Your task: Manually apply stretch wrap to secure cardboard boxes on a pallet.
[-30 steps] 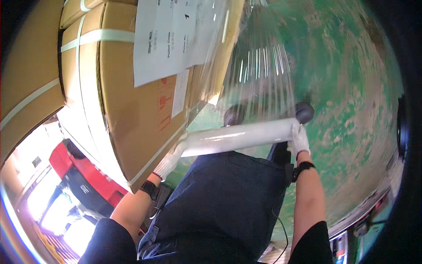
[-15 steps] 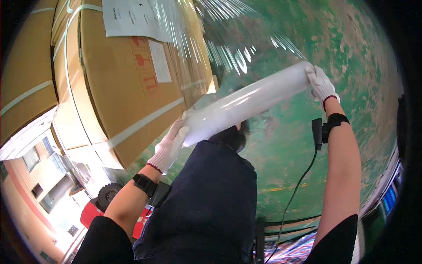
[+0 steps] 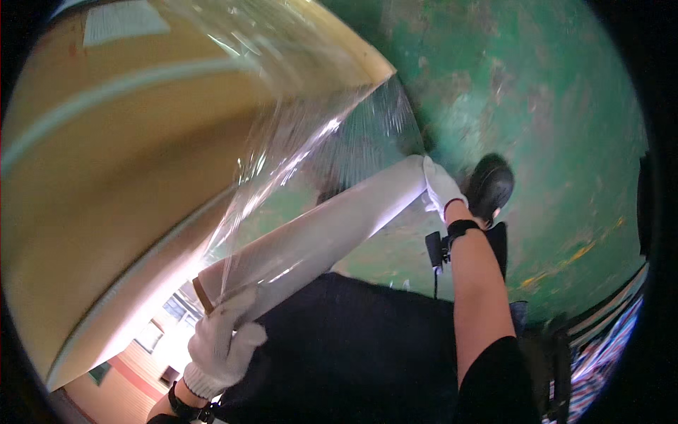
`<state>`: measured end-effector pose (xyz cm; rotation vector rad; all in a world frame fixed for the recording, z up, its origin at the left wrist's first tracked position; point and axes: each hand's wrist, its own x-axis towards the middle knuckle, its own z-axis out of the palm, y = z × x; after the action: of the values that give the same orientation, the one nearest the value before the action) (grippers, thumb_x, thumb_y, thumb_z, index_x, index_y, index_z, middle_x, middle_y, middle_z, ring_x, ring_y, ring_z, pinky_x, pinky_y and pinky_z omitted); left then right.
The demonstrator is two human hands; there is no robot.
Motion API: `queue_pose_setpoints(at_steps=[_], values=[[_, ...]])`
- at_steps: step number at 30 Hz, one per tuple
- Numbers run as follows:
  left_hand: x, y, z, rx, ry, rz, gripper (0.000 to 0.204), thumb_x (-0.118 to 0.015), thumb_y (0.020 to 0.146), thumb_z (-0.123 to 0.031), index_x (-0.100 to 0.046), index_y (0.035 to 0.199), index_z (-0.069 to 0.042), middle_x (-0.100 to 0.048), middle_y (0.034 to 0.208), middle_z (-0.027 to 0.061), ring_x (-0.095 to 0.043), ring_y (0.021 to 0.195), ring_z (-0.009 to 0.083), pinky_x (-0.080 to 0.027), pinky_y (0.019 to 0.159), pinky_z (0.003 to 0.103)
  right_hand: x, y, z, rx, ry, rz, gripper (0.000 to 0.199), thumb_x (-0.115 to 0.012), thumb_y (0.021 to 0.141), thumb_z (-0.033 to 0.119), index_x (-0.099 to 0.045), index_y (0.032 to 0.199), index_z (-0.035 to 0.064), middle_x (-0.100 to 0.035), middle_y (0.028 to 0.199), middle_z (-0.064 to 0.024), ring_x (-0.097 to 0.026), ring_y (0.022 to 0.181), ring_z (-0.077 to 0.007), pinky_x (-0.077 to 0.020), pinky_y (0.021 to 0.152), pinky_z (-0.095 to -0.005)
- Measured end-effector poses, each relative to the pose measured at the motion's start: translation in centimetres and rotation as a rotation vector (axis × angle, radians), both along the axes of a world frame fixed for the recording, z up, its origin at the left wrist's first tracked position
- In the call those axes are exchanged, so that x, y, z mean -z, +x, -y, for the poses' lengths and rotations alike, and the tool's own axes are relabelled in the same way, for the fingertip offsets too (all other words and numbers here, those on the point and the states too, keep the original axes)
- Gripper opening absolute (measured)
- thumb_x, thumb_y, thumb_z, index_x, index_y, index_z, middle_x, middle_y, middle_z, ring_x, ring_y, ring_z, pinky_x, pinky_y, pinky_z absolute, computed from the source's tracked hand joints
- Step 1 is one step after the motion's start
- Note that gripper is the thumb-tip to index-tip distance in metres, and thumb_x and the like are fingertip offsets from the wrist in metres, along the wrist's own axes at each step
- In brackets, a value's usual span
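Observation:
A long roll of clear stretch film (image 3: 332, 226) lies slantwise across the view between my two gloved hands. At its near left end, my left hand (image 3: 224, 346), in a white knit glove, is closed around the end beside the brown core edge. The far right end sits in my right hand (image 3: 439, 185), also white-gloved, with its fingers wrapped over the end. From the roll a shiny sheet of film (image 3: 282, 155) stretches up to a large cardboard box (image 3: 141, 141) on the left, covering part of its side and corner.
A pale strap (image 3: 127, 88) and a white paper label (image 3: 123, 22) are on the box. My black shoe (image 3: 491, 187) stands on the worn green floor (image 3: 565, 141). Striped material (image 3: 607, 360) lies at the lower right. A bright building shows at the lower left.
The roll has come lower and nearer the box, its left end dropping with my left hand. My right hand has moved left and down. The box now fills more of the left side.

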<state>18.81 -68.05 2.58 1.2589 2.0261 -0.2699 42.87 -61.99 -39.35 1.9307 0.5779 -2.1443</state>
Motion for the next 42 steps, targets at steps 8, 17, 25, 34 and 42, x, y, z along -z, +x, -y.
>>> queue_pose_setpoints(at_steps=[8,17,25,34,42], values=[[-2.7,-8.6,6.6,0.064,-0.273,0.112,0.056,-0.067,0.091,-0.039,-0.059,0.134,-0.005,-0.064,0.128,0.0239,-0.062,0.118,0.0405,-0.048,0.101,0.042,-6.8,-1.7,15.6,0.163,-0.047,0.109,0.065,-0.029,0.104,0.054,-0.059,0.129,0.0013,-0.063,0.121,-0.0266,-0.066,0.108,-0.0365,-0.054,0.078,-0.0491],[-1.0,-18.7,22.3,0.03,-0.045,0.261,0.051,-0.054,0.101,-0.029,-0.049,0.143,-0.001,-0.054,0.144,0.02,-0.049,0.137,0.0295,-0.038,0.114,0.038,-14.2,-3.6,33.9,0.152,-0.049,0.307,0.07,-0.04,0.1,0.06,-0.037,0.151,0.0113,-0.064,0.123,-0.0223,-0.07,0.086,-0.0352,-0.0604,0.073,-0.0448],[3.3,-31.6,32.2,0.102,-0.265,0.206,0.054,-0.048,0.104,-0.038,-0.046,0.148,-0.008,-0.05,0.149,0.0148,-0.046,0.139,0.0264,-0.033,0.116,0.036,-19.9,-12.4,47.6,0.453,0.045,0.351,0.074,-0.04,0.099,0.061,-0.036,0.151,0.007,-0.064,0.115,-0.0224,-0.067,0.08,-0.0319,-0.0596,0.066,-0.0465],[4.7,-38.7,35.8,0.214,-0.106,0.53,0.058,-0.047,0.105,-0.037,-0.039,0.152,-0.003,-0.04,0.157,0.0152,-0.033,0.148,0.0262,-0.022,0.122,0.038,-23.8,-17.6,54.7,0.468,0.219,0.549,0.076,-0.044,0.098,0.063,-0.038,0.151,0.0091,-0.061,0.128,-0.0205,-0.065,0.071,-0.0262,-0.0606,0.064,-0.0408],[6.3,-41.8,39.2,0.17,0.139,0.732,0.053,-0.054,0.102,-0.019,-0.042,0.15,-0.001,-0.044,0.154,0.0161,-0.039,0.143,0.0271,-0.028,0.119,0.036,-28.5,-18.8,53.3,0.505,0.277,0.576,0.085,-0.045,0.095,0.067,-0.029,0.157,0.0104,-0.041,0.154,-0.0192,-0.055,0.126,-0.0395,-0.0589,0.087,-0.0511]])
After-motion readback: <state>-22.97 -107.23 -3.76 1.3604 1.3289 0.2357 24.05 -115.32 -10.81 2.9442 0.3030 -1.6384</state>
